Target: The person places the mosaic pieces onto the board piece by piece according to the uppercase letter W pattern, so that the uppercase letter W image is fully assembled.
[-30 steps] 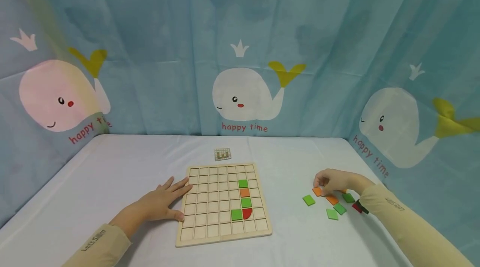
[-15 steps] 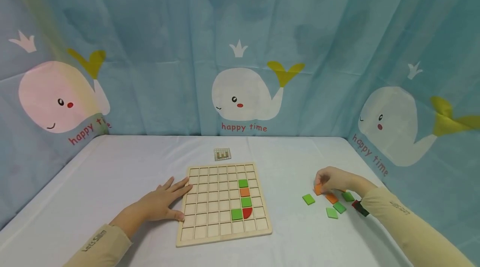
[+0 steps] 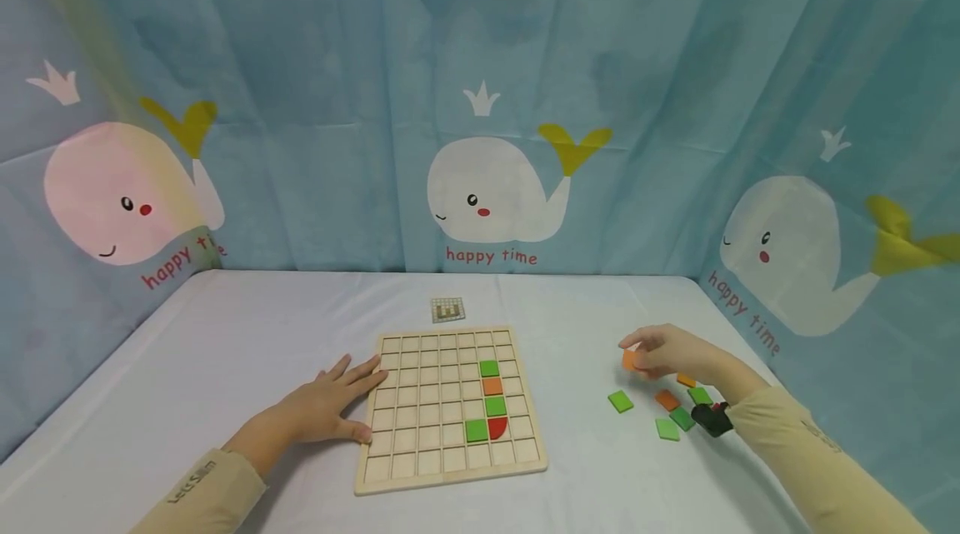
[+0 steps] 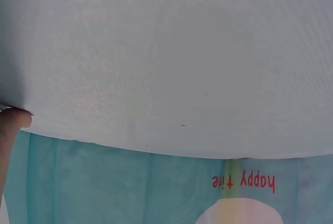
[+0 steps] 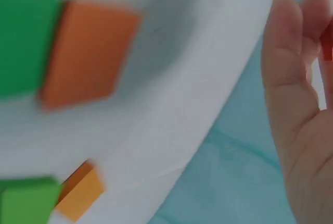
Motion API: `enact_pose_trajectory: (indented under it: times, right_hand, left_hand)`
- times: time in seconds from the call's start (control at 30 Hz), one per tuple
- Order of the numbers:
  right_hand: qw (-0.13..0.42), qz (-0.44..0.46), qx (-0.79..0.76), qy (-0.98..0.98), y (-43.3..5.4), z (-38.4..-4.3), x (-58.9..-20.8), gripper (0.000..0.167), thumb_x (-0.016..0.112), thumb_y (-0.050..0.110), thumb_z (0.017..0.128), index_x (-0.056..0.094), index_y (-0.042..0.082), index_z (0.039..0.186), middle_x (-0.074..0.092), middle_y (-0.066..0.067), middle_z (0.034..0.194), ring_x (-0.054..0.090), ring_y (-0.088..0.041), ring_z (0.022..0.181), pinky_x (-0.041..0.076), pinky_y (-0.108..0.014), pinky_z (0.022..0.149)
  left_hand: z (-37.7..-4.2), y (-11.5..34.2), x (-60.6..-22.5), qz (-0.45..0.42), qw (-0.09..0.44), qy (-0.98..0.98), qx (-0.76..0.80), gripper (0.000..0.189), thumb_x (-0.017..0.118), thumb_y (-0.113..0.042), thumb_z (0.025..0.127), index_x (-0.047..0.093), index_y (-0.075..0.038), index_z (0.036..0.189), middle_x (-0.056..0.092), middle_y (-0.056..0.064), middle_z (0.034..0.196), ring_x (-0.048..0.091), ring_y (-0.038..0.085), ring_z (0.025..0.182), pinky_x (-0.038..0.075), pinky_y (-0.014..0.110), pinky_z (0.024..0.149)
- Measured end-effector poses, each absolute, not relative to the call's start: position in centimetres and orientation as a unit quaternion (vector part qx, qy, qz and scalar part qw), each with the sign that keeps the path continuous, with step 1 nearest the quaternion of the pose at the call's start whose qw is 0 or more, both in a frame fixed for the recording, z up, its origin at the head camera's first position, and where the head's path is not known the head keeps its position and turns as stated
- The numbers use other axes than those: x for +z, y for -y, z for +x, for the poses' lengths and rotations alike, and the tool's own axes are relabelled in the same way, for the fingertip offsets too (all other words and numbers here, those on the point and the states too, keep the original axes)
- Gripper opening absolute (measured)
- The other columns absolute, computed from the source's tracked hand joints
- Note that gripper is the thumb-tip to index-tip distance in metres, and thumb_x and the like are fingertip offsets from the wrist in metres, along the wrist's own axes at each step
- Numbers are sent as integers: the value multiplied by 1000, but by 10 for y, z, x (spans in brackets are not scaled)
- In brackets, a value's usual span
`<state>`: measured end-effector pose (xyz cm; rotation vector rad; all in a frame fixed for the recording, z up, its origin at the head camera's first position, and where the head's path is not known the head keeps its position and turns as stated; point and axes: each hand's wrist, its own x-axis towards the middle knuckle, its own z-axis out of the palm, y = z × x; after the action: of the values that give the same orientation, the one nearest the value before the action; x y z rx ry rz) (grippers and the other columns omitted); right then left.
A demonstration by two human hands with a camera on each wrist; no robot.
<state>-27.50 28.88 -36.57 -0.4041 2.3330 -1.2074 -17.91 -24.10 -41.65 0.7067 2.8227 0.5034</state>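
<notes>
at right of frame, the right hand [image 3: 663, 352] pinches an orange tile [image 3: 629, 360], a grip likely suiting its small size; loose tiles [image 3: 667, 400] lie below. lower left, the left hand [image 3: 318, 409] spreads fingers onto the lower-centre gridded board [image 3: 430, 416], apparently steadying it.

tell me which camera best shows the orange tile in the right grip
Head view: the orange tile, held by the right grip, shows partly but plainly there. The right wrist view catches only a sliver at its right edge; the left wrist view shows none.
</notes>
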Motion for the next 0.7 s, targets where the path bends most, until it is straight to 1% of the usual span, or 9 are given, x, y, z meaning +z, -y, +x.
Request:
enact_pose_trajectory:
  times: [0.1, 0.3, 0.47, 0.7]
  right_hand:
    - [254, -155, -472, -830, -283, -274, -361, 45, 61, 5, 94, 47, -13, 134, 62, -11, 89, 60, -24, 78, 54, -36, 77]
    - [270, -155, -503, -806, -266, -268, -354, 46, 59, 3, 95, 45, -15, 135, 63, -10, 88, 61, -22, 78, 54, -36, 79]
    - [281, -165, -507, -798, -253, -265, -353, 46, 59, 3, 95, 45, -15, 135, 64, -10, 88, 61, -21, 77, 55, -36, 79]
    - [268, -169, -496, -808, -237, -263, -351, 44, 64, 6, 93, 51, -13, 131, 63, -6, 87, 61, -20, 76, 54, -34, 74]
  left_hand:
    - [-179, 241, -416, 239, 93, -951, 171, 96, 63, -65, 78, 37, -9, 151, 22, 16, 158, 14, 55, 139, 20, 74, 102]
    - [-178, 240, -414, 238, 88, -954, 163, 96, 62, -67, 77, 37, -8, 150, 24, 16, 158, 15, 56, 138, 21, 74, 102]
    - [-177, 239, -413, 239, 86, -954, 161, 97, 62, -67, 77, 38, -8, 150, 24, 16, 157, 16, 56, 138, 21, 74, 102]
    - [-178, 239, -413, 238, 86, -954, 162, 96, 62, -66, 77, 38, -8, 150, 24, 16, 157, 16, 56, 138, 21, 73, 102]
